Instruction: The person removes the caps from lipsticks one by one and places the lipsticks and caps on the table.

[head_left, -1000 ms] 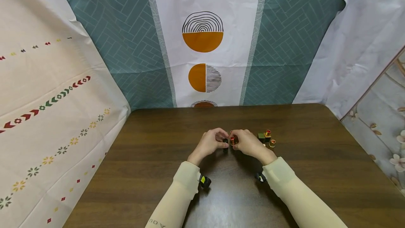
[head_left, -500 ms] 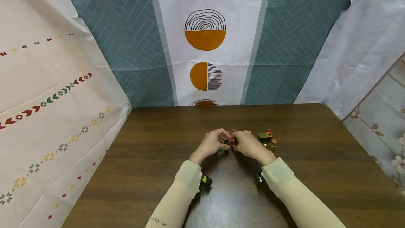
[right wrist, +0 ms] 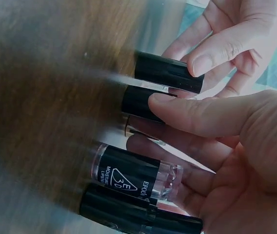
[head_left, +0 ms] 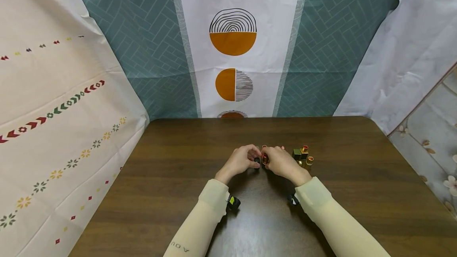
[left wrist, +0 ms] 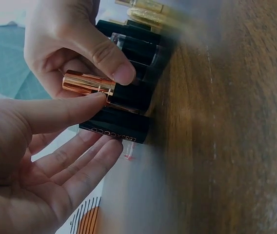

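Note:
My left hand and right hand meet near the middle of the wooden table. Between its thumb and fingers, the left hand pinches a black lettered lipstick tube, which stands upright. Beside that tube, the right hand grips the black base of a lipstick whose upper part is shiny rose gold. In the right wrist view, the right thumb lies on this black base, with the left hand's black tube just beyond. The right hand's fingers partly hide the lipstick.
Close by the right fingers stand a clear-ended lipstick with a white-printed black label and a black tube. Farther right, small tubes with gold tops stand by a dark green square-topped piece. A patterned cloth hangs behind the table.
The head view has shifted slightly. The hands keep their hold, and the right hand's rose-gold lipstick is a little nearer the left hand's black tube.

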A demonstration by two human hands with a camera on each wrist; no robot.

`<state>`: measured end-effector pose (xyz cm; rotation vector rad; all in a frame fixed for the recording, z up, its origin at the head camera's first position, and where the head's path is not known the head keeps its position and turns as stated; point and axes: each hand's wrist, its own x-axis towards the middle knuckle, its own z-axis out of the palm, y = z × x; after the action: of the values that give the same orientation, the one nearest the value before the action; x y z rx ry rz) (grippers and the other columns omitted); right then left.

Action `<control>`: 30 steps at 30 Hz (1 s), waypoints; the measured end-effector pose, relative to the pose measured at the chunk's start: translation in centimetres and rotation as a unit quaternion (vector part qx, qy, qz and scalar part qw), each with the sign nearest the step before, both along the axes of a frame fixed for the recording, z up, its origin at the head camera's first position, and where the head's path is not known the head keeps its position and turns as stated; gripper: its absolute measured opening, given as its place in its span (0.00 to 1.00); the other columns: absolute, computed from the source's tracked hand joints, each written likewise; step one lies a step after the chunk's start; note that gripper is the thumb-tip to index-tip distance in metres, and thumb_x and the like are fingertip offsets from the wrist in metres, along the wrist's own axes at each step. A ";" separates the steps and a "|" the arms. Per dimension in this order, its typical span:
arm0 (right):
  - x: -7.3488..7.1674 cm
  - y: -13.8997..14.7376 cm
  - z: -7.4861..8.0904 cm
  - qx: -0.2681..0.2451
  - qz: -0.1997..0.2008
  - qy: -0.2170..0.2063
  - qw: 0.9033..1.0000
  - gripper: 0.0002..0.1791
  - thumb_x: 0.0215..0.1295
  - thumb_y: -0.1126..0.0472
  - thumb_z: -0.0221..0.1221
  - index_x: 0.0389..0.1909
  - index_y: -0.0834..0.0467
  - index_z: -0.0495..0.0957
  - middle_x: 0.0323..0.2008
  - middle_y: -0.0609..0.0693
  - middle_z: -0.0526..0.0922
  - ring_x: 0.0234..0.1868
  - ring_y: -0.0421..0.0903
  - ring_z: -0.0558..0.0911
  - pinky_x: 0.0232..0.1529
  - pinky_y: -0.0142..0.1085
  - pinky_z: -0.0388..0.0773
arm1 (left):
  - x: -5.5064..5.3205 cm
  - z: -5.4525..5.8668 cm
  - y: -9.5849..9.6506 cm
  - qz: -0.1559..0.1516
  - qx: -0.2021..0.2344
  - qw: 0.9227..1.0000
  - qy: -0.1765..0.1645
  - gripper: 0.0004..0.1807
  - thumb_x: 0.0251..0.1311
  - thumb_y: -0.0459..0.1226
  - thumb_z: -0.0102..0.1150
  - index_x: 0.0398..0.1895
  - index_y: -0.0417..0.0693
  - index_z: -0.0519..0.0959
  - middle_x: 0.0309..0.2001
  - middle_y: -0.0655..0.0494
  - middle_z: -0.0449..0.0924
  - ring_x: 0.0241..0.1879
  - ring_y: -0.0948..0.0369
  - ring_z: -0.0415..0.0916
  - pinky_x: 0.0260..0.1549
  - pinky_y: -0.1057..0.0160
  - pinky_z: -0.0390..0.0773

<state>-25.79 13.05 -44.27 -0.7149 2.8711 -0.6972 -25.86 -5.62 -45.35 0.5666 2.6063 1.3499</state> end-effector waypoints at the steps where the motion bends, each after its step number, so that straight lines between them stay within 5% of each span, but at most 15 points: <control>1: 0.0 0.0 0.0 0.002 0.001 0.001 1.000 0.12 0.61 0.73 0.69 0.42 0.59 0.81 0.31 0.48 0.82 0.29 0.43 0.79 0.34 0.42 0.79 | 0.0 0.0 0.0 -0.001 0.000 1.000 0.002 0.14 0.58 0.28 0.75 0.45 0.48 0.84 0.44 0.53 0.85 0.44 0.58 0.84 0.47 0.60 0.82; 13: 1.1 0.4 1.9 -0.024 0.021 0.020 0.999 0.12 0.65 0.71 0.68 0.48 0.59 0.82 0.37 0.49 0.85 0.35 0.44 0.82 0.40 0.45 0.82 | 0.6 0.4 -0.4 -0.003 0.014 1.000 0.003 0.14 0.60 0.30 0.74 0.47 0.47 0.84 0.43 0.53 0.85 0.44 0.57 0.84 0.45 0.60 0.81; 25: 0.2 2.0 4.5 -0.181 0.015 0.020 0.983 0.09 0.76 0.63 0.61 0.51 0.60 0.83 0.45 0.54 0.88 0.44 0.51 0.85 0.45 0.47 0.83 | 0.3 2.7 -2.1 0.020 0.047 0.998 0.039 0.08 0.75 0.39 0.61 0.51 0.48 0.84 0.49 0.55 0.87 0.51 0.55 0.82 0.54 0.52 0.80; 30: -0.4 2.5 5.3 -0.223 0.006 0.002 0.975 0.10 0.79 0.60 0.58 0.52 0.59 0.84 0.47 0.56 0.87 0.28 0.49 0.81 0.30 0.42 0.82 | -0.1 3.8 -2.2 0.030 0.056 0.997 0.049 0.11 0.76 0.41 0.60 0.53 0.46 0.84 0.50 0.55 0.86 0.52 0.54 0.82 0.55 0.52 0.80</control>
<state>-26.17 15.57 -39.01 -0.7763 2.7306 -1.3633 -25.94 -7.86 -41.60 0.5893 2.6561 1.5325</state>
